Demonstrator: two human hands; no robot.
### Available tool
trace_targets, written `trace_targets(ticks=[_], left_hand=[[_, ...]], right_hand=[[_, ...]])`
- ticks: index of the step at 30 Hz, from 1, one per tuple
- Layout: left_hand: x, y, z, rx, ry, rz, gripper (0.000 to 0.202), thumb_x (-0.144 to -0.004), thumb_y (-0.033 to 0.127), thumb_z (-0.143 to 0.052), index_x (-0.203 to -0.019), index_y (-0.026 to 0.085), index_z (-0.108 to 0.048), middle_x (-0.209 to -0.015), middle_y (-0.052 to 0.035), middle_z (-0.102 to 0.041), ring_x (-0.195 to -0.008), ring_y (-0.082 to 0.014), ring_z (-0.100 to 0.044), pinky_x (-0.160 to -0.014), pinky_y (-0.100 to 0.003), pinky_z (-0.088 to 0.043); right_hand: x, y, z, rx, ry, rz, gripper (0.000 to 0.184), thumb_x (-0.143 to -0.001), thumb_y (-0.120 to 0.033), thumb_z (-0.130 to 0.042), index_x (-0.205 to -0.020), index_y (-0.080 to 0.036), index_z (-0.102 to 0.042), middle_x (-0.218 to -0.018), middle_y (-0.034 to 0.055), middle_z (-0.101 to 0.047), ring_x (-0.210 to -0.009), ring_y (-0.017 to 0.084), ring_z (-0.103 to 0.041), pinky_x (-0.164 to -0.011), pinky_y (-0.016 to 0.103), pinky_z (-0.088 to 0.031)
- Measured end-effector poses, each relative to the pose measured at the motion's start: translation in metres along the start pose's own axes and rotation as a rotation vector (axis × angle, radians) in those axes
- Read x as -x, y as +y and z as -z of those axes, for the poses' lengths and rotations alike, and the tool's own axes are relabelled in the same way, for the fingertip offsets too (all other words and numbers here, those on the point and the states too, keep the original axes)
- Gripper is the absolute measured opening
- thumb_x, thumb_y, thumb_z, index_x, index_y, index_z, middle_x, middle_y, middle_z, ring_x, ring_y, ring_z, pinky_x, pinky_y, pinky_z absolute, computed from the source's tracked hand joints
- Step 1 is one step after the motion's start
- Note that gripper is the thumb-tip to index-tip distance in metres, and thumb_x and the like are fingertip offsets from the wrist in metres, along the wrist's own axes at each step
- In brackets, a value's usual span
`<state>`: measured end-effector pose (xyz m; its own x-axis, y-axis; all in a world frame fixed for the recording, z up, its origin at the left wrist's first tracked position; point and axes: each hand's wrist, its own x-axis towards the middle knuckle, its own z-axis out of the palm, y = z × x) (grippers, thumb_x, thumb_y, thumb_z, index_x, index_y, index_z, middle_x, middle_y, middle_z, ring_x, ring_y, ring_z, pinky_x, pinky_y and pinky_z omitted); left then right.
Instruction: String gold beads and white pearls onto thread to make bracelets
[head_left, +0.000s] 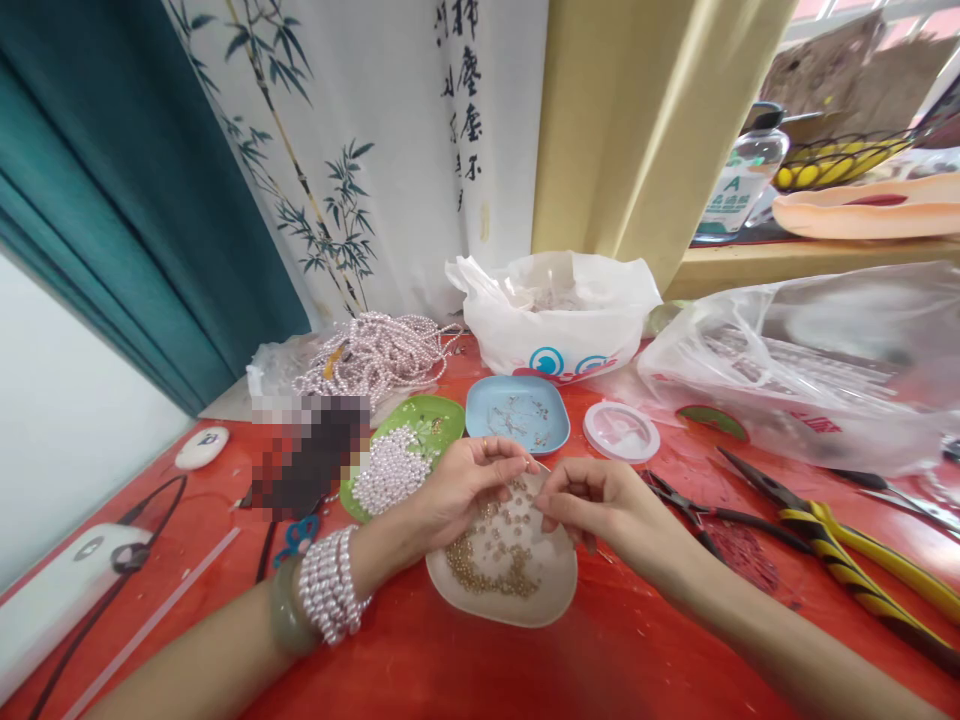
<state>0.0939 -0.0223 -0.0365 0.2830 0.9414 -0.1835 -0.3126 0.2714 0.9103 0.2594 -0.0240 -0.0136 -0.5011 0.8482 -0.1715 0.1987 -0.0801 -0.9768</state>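
My left hand is over the back left of a cream dish, thumb and fingertips pinched together. Across from it, my right hand pinches too, above the dish's right side. Whatever the fingertips hold is too small to make out. Small gold beads lie in the dish, mostly toward its front, with paler ones scattered behind. Pearl strands circle my left wrist beside a jade-like bangle. To the left, a green dish bears loose pearly beads. A blue dish behind contains thin metal pieces.
Pliers with yellow-black handles and smaller pliers lie at right. White plastic bags stand at the back. A heap of pearl strands sits back left, near a blurred dark object. A round lidded container is behind my right hand.
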Motion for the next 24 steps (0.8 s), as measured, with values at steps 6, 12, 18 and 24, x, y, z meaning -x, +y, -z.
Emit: trace_targets(ticks=[6, 12, 18, 24], left_hand=[[0.0, 0.004, -0.002, 0.001, 0.0, -0.043, 0.016, -0.061, 0.019, -0.072, -0.07, 0.01, -0.062, -0.069, -0.0005, -0.057, -0.053, -0.0042, -0.045, -0.047, -0.017, -0.032], [0.002, 0.008, -0.003, -0.096, -0.007, -0.099, 0.019, -0.062, 0.019, -0.071, -0.076, 0.015, -0.06, -0.069, -0.0003, -0.06, -0.058, -0.0074, -0.051, -0.053, -0.019, -0.035], [0.005, 0.022, -0.011, -0.321, -0.045, -0.26, 0.007, -0.064, 0.022, -0.067, -0.065, 0.016, -0.064, -0.069, -0.0001, -0.059, -0.061, -0.0096, -0.049, -0.056, -0.022, -0.036], [0.009, 0.046, -0.03, -0.457, -0.016, -0.366, 0.005, -0.065, 0.022, -0.065, -0.062, 0.018, -0.065, -0.066, 0.0, -0.056, -0.065, -0.0114, -0.048, -0.059, -0.024, -0.037]], right_hand=[[-0.003, 0.0, -0.001, -0.003, 0.018, 0.002, 0.01, -0.066, -0.023, -0.054, -0.06, -0.016, -0.055, -0.054, -0.0015, -0.059, -0.042, 0.008, -0.047, -0.042, 0.02, -0.036], [-0.003, -0.001, 0.0, -0.02, 0.018, 0.018, 0.015, -0.069, -0.026, -0.058, -0.06, -0.016, -0.054, -0.055, -0.0016, -0.058, -0.044, 0.007, -0.046, -0.044, 0.02, -0.035], [0.0, -0.012, 0.007, 0.019, -0.046, 0.076, 0.01, -0.072, -0.025, -0.059, -0.071, -0.015, -0.058, -0.063, -0.0008, -0.06, -0.051, 0.007, -0.048, -0.047, 0.019, -0.036], [0.007, -0.03, 0.026, 0.151, -0.036, 0.21, 0.015, -0.073, -0.025, -0.058, -0.085, -0.017, -0.063, -0.081, 0.0022, -0.063, -0.059, 0.008, -0.049, -0.048, 0.02, -0.035]])
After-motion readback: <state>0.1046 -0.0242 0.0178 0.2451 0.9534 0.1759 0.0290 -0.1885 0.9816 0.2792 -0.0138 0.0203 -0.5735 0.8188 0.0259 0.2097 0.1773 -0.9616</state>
